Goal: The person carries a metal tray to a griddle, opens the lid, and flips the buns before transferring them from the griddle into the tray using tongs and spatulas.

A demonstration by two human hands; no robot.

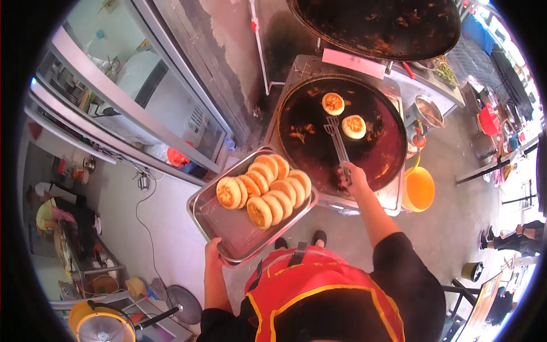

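Note:
My left hand (213, 251) grips the near left edge of a metal tray (228, 225), which is tilted and carries several round browned flatbreads (279, 188) in rows. In my right hand (354, 178) is the handle of slotted metal tongs (338, 142). Their tips reach over the large round black pan (307, 159). Two flatbreads lie in the pan, one (333, 104) towards the back and one (354, 126) just right of the tong tips.
The pan's raised lid (382, 28) stands behind it. To the right are a metal pot (427, 111) and a yellow bucket (419, 189). A glass sliding door (142, 85) is at the left, with a fan (102, 325) lower down. Other people are at both sides.

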